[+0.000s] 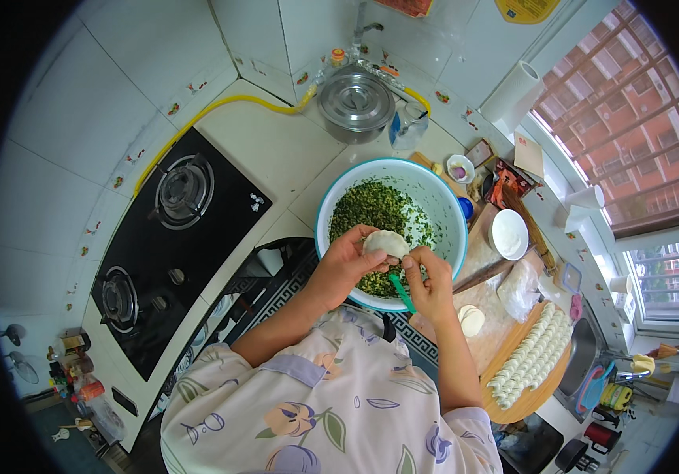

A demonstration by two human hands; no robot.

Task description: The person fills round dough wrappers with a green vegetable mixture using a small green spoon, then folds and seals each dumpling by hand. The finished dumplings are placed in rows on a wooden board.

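A half-moon dumpling [386, 243] is held by my left hand [358, 260] above a large white basin [443, 207] with a blue rim. My right hand [429, 281] pinches the dumpling's right edge between thumb and finger. A green handle [402, 294] of a utensil slants beside my right hand, its lower end near the basin's front rim; I cannot tell whether the fingers hold it. Chopped green filling [369, 204] covers much of the basin's bottom. To the right, round dough wrappers [470, 320] lie on a floured board, and rows of finished dumplings [532, 355] fill a round wooden board.
A black gas hob [197, 237] is at the left. Behind the basin stand a lidded steel pot [356, 103] and a glass jar [409, 125]. At the right are a white bowl of flour [508, 234], a rolling pin [490, 274], a plastic bag [518, 290] and a sink [584, 349].
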